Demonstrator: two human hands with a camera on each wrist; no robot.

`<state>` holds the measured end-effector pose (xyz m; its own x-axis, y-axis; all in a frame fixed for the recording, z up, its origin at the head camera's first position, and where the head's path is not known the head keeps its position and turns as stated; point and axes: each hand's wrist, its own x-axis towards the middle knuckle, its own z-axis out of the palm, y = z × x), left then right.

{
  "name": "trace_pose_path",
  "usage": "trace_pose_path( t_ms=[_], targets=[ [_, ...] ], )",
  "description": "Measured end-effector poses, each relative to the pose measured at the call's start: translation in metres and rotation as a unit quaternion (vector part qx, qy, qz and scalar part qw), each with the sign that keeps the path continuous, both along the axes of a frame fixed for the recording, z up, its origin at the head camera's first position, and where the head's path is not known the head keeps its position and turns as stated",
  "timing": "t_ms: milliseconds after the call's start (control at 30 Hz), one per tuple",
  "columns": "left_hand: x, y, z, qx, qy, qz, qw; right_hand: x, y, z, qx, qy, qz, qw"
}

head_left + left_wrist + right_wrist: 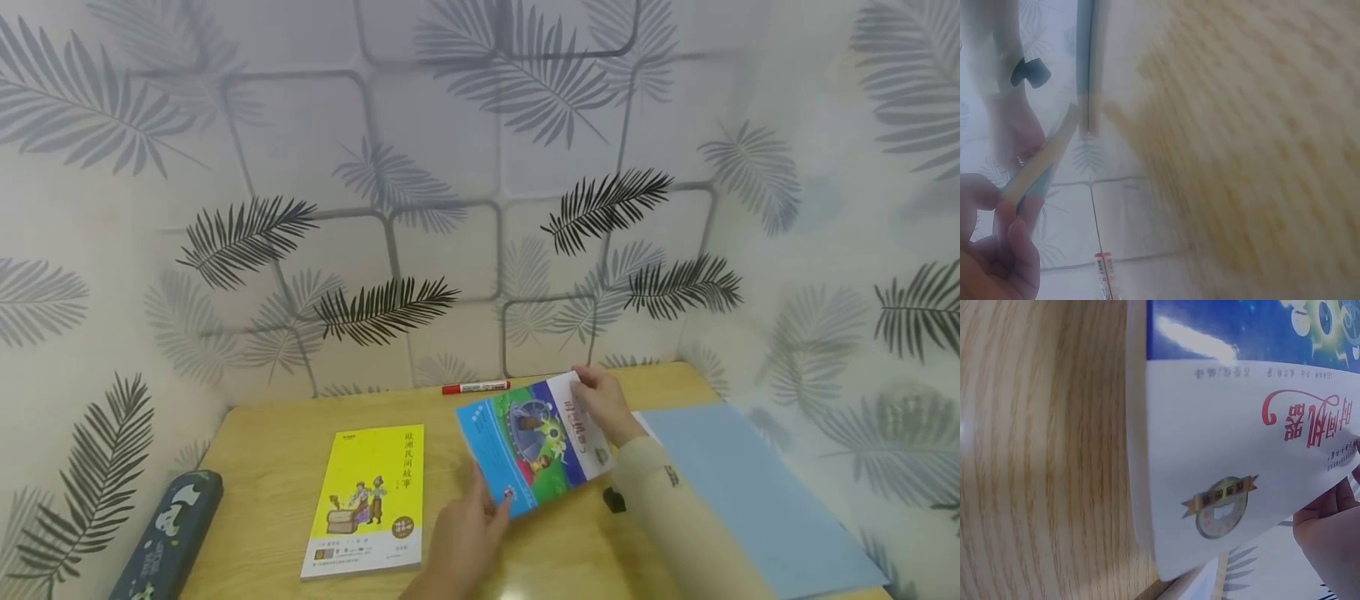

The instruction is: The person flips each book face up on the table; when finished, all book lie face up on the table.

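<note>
A book with a blue, green and white cover (532,446) is held tilted above the wooden table by both hands. My left hand (468,533) pinches its lower left corner, thumb on the cover. At the upper right, my right hand (606,408) grips the white end. In the left wrist view the book (1041,162) appears nearly edge-on, between the left hand (997,244) and the right hand (1019,134). Red title characters show on the white part of the book (1222,444) in the right wrist view. A yellow book (367,492) lies flat left of my left hand.
A red and white marker (476,387) lies at the table's back edge. A dark pencil case (168,533) stands at the left. Light blue sheet-like material (757,492) covers the right side of the wooden table (262,458). Leaf-patterned curtains (450,250) surround the table.
</note>
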<state>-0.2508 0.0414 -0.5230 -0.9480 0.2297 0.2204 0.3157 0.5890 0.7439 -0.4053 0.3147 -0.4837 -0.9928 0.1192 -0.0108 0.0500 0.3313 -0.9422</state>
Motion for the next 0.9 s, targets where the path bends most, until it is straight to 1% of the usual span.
trace_pose_path(
  t_ms=[133, 200, 367, 500, 633, 800, 900],
  targets=[
    [0.001, 0.001, 0.001, 0.026, -0.048, -0.003, 0.9985, -0.001, 0.001, -0.004, 0.016, -0.004, 0.003, 0.9999],
    [0.002, 0.002, 0.001, 0.035, -0.065, -0.001, 0.9973, -0.001, 0.002, -0.008, 0.021, -0.001, 0.01, 0.9997],
    [0.002, 0.002, -0.002, 0.033, -0.094, 0.006, 0.9951, 0.0, 0.003, -0.015, 0.038, -0.006, 0.02, 0.9991],
    [0.0, 0.001, -0.003, 0.034, -0.116, 0.001, 0.9926, 0.001, 0.001, -0.017, 0.063, -0.02, 0.018, 0.9977],
    [-0.001, 0.002, -0.007, 0.034, -0.125, 0.0, 0.9916, 0.003, 0.0, -0.019, 0.089, -0.027, 0.017, 0.9955],
    [-0.002, 0.001, -0.01, 0.03, -0.119, -0.004, 0.9924, 0.004, -0.003, -0.023, 0.109, -0.037, 0.017, 0.9932],
    [-0.001, 0.001, -0.01, 0.035, -0.129, -0.007, 0.991, 0.002, -0.004, -0.025, 0.122, -0.045, 0.014, 0.9914]
  ],
)
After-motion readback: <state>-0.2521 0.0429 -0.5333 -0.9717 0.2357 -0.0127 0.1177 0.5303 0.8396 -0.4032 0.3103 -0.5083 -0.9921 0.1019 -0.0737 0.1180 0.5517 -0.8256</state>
